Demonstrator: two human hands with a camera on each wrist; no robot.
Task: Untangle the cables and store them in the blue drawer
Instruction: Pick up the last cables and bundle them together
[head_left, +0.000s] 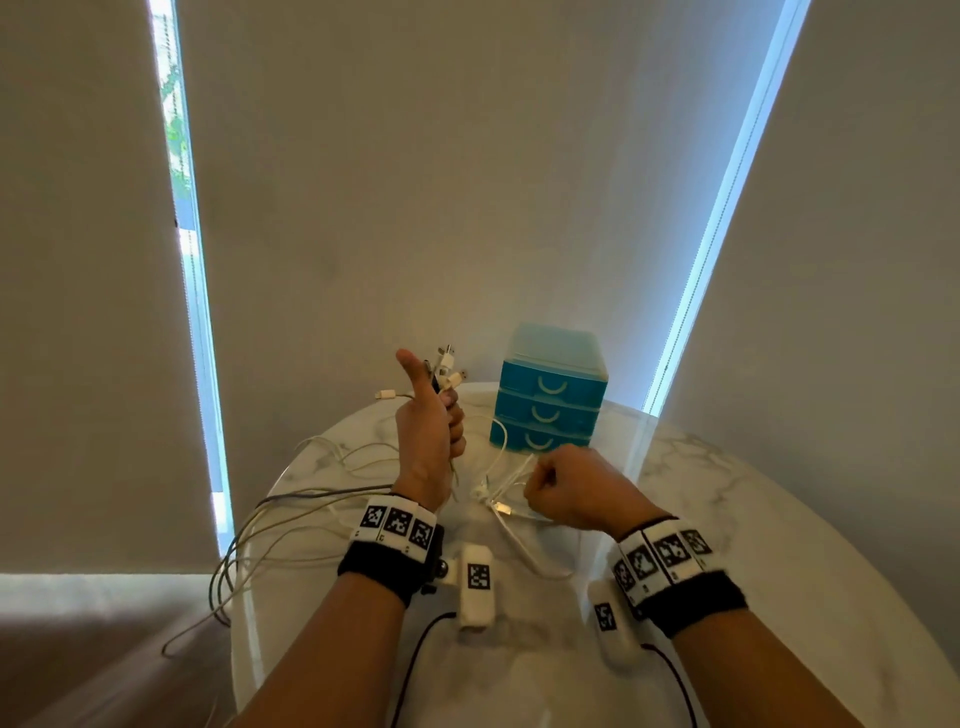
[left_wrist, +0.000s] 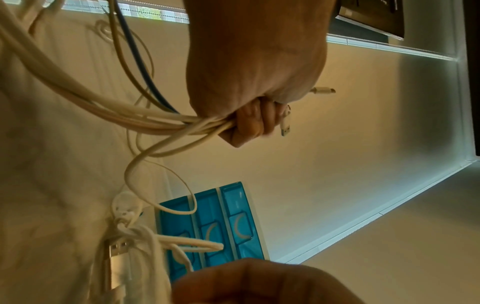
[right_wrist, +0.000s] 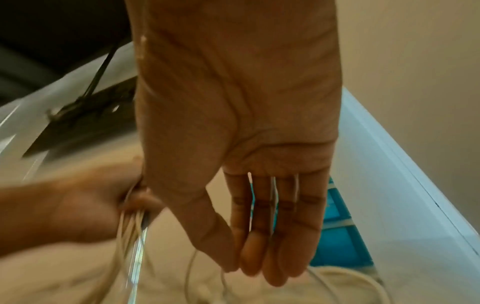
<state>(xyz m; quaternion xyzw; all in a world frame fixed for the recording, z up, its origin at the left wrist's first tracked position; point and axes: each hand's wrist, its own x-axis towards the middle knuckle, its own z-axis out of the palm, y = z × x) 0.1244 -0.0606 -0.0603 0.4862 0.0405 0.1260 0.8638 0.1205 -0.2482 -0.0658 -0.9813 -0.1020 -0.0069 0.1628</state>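
Left hand (head_left: 428, 431) is clenched around a bundle of cables (left_wrist: 145, 119), thumb up, plugs (head_left: 447, 366) poking out the top. Head view makes the right hand (head_left: 569, 488) look like a fist; its wrist view shows fingers (right_wrist: 283, 236) nearly straight, thumb meeting the fingertips, whether on a cable I can't tell. The blue drawer unit (head_left: 548, 410) sits closed at the table's (head_left: 779, 519) far edge. Cable loops hang off the left edge; the right side is free.

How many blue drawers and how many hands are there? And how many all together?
Blue drawers: 3
Hands: 2 (left hand, right hand)
Total: 5
Cables: too tangled to count, left out.
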